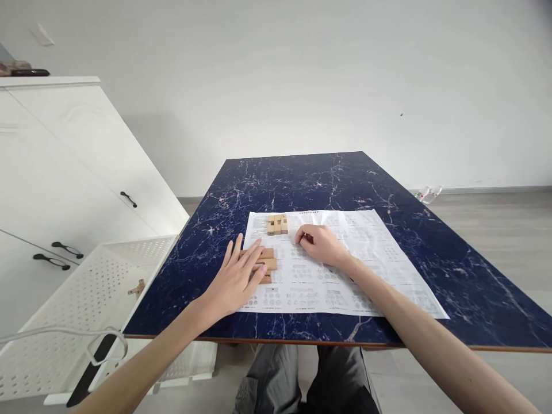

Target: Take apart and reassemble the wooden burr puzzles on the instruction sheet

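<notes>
My left hand (235, 282) lies with its fingers spread over several notched wooden puzzle pieces (268, 264) laid side by side. Their left ends are hidden under the fingers. Farther back, a small group of notched wooden blocks (277, 225) stands close together on a printed instruction sheet (297, 299). To the right of that group, my right hand (321, 244) rests on the sheet with its fingers curled in. No piece shows in it. Rows of small diagrams cover the paper, too fine to read.
The sheet lies on a dark blue marbled table (293, 184). At the left are a white cabinet (86, 167) and a perforated white rack (77, 293) with a small wooden piece (137, 288) in it. Clear plastic bottles (429, 194) lie on the floor by the wall.
</notes>
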Demonstrator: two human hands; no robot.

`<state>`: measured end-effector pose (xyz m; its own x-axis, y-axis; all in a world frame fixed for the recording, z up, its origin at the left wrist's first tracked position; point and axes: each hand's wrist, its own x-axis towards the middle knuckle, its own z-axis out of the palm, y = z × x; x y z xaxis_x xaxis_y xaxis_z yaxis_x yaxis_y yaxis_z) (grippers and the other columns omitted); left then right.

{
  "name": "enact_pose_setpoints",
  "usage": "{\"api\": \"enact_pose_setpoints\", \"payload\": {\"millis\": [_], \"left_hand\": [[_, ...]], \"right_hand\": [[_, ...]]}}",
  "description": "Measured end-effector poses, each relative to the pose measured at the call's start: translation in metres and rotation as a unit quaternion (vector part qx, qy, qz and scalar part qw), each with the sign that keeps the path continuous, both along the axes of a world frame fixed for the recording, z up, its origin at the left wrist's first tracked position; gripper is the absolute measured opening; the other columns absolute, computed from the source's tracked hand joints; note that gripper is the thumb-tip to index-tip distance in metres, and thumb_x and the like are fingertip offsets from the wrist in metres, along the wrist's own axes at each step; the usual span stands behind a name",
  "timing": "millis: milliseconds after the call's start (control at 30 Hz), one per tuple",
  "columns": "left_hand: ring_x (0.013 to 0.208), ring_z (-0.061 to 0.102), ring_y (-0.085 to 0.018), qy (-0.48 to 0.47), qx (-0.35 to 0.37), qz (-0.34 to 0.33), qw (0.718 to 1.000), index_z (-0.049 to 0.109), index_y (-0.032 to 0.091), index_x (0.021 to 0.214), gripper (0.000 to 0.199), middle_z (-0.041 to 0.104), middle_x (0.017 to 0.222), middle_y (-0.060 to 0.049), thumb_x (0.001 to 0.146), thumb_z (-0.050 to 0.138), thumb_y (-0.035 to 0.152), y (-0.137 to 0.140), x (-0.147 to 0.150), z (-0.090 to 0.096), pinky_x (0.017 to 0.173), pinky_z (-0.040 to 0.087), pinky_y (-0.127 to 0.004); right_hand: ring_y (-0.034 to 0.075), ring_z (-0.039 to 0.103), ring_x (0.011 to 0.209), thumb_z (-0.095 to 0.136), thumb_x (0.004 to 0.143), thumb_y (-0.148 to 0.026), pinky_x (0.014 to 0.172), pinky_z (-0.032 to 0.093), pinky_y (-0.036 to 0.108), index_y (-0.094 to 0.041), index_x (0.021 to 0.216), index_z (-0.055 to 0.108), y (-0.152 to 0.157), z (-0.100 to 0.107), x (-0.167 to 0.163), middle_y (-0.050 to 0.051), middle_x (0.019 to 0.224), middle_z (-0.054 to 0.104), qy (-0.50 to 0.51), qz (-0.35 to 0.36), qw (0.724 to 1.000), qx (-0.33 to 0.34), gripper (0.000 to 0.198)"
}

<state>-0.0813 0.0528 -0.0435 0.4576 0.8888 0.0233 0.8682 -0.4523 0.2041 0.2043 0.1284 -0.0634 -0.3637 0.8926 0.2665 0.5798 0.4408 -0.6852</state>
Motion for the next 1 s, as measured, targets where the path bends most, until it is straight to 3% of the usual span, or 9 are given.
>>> {"api": "enact_pose_setpoints", "payload": {"millis": [133,533,767,900,1000], "left_hand": [[0.169,-0.005,-0.038,-0.009,-0.003,-0.033,0.999,0.03,0.026,0.173,0.066,0.027,0.18,0.001,0.115,0.027,0.057,-0.008,0.019,0.001,0.137,0.008,-0.067],[0.169,-0.001,-0.039,-0.02,0.02,0.0,1.0,0.032,0.018,0.172,0.067,0.023,0.18,-0.002,0.116,0.024,0.055,-0.024,0.07,-0.006,0.137,0.011,-0.066],[0.168,0.018,-0.034,-0.112,-0.043,-0.047,0.992,0.025,0.027,0.173,0.072,0.028,0.18,-0.006,0.112,0.04,0.06,-0.028,0.051,0.006,0.136,0.027,-0.058],[0.159,0.042,-0.035,-0.162,-0.051,-0.045,0.984,0.036,0.029,0.167,0.066,0.046,0.171,-0.011,0.109,0.054,0.054,-0.027,0.036,0.01,0.129,0.041,-0.054],[0.152,0.05,-0.035,-0.18,-0.052,-0.023,0.982,0.041,0.029,0.163,0.062,0.052,0.165,-0.012,0.107,0.058,0.051,-0.025,0.032,0.009,0.125,0.046,-0.053]], "right_hand": [[0.014,0.052,0.054,0.051,0.088,-0.007,0.058,0.039,0.027,-0.02,0.082,0.071,-0.001,0.0,0.0,0.0,0.069,0.069,0.002,-0.002,1.0,-0.001,0.024],[0.014,0.053,0.056,0.052,0.086,-0.007,0.062,0.041,0.027,-0.021,0.081,0.071,-0.001,-0.002,0.0,-0.001,0.07,0.07,0.001,-0.01,1.0,0.01,0.024],[0.014,0.053,0.058,0.051,0.086,-0.008,0.062,0.041,0.027,-0.02,0.081,0.071,-0.002,-0.001,0.002,0.0,0.07,0.07,0.001,-0.01,1.0,0.011,0.024],[0.014,0.053,0.056,0.051,0.085,-0.008,0.059,0.04,0.027,-0.02,0.081,0.071,-0.002,0.0,0.002,-0.001,0.068,0.069,-0.003,-0.01,1.0,0.009,0.024],[0.014,0.053,0.056,0.051,0.086,-0.007,0.059,0.039,0.028,-0.021,0.082,0.071,-0.003,0.0,0.001,-0.001,0.068,0.069,-0.006,-0.008,1.0,0.014,0.024]]}}
